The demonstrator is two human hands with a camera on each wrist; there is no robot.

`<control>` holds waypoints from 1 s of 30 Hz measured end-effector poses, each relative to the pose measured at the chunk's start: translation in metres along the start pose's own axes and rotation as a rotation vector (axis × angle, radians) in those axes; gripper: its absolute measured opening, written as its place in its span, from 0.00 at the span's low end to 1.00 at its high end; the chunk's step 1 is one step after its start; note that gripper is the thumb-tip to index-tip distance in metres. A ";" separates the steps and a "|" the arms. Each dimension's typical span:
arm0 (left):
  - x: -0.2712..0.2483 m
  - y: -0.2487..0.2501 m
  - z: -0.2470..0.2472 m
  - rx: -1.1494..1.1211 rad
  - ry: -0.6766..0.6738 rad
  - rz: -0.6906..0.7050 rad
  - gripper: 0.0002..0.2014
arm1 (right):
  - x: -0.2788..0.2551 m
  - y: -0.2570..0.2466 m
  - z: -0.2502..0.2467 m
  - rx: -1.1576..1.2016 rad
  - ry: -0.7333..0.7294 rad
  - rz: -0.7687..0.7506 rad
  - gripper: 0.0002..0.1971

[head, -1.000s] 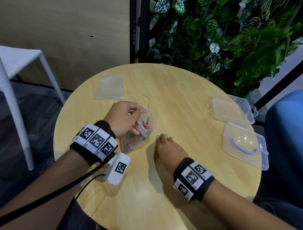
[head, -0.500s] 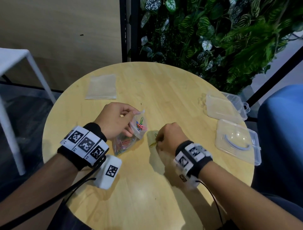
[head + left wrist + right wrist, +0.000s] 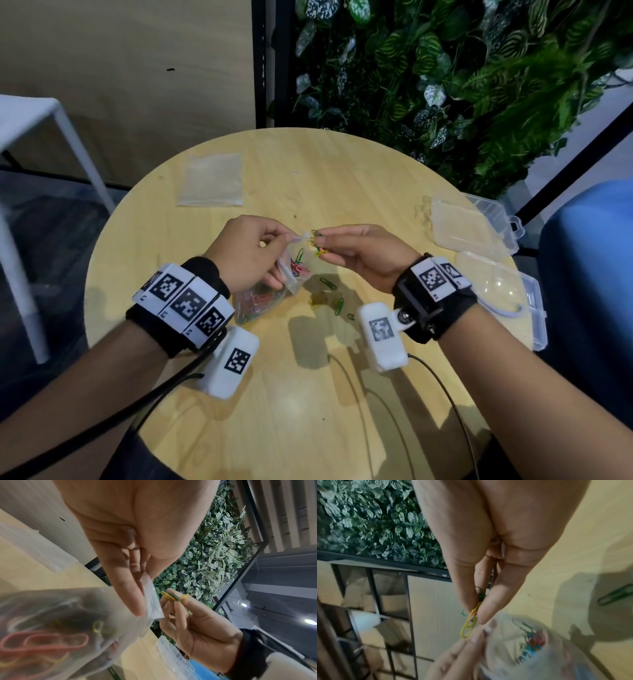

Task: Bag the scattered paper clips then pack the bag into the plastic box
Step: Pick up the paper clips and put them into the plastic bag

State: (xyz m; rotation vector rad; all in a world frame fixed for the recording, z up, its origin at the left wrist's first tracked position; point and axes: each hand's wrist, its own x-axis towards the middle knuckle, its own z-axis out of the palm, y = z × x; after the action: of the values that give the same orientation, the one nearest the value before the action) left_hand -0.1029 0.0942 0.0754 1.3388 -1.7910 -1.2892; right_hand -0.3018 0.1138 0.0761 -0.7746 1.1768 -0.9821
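Observation:
My left hand (image 3: 253, 250) pinches the rim of a clear plastic bag (image 3: 274, 291) that holds several coloured paper clips (image 3: 42, 642), lifted above the round wooden table (image 3: 308, 394). My right hand (image 3: 356, 253) pinches a small bunch of yellow and green clips (image 3: 317, 241) just at the bag's mouth (image 3: 518, 631). The same bunch (image 3: 471, 620) shows between thumb and finger in the right wrist view, and again (image 3: 173, 597) in the left wrist view. A few loose green and yellow clips (image 3: 332, 298) lie on the table below the hands. The open clear plastic box (image 3: 503, 284) sits at the table's right edge.
A second clear box (image 3: 476, 222) stands behind the first. A flat empty clear bag (image 3: 212, 180) lies at the table's far left. A wall of green leaves (image 3: 445, 68) is behind the table, a white stool (image 3: 41, 116) at left, a blue seat (image 3: 589, 274) at right.
My right hand has lifted from the table with a bunch of clips and moved left up to the bag's mouth. The left hand raised the bag slightly.

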 end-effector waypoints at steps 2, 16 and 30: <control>0.000 0.000 0.002 -0.007 0.011 0.003 0.09 | 0.000 0.008 0.012 -0.099 0.022 -0.055 0.06; 0.000 -0.001 -0.008 -0.012 0.048 0.000 0.09 | -0.007 0.010 0.002 -1.178 0.165 -0.407 0.26; -0.015 0.003 -0.022 0.016 0.018 -0.009 0.11 | -0.059 0.067 -0.025 -1.980 -0.353 -0.311 0.28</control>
State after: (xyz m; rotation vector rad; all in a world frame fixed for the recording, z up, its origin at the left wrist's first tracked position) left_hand -0.0800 0.1001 0.0886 1.3644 -1.7885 -1.2668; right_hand -0.3169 0.1942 0.0331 -2.5459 1.4651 0.4998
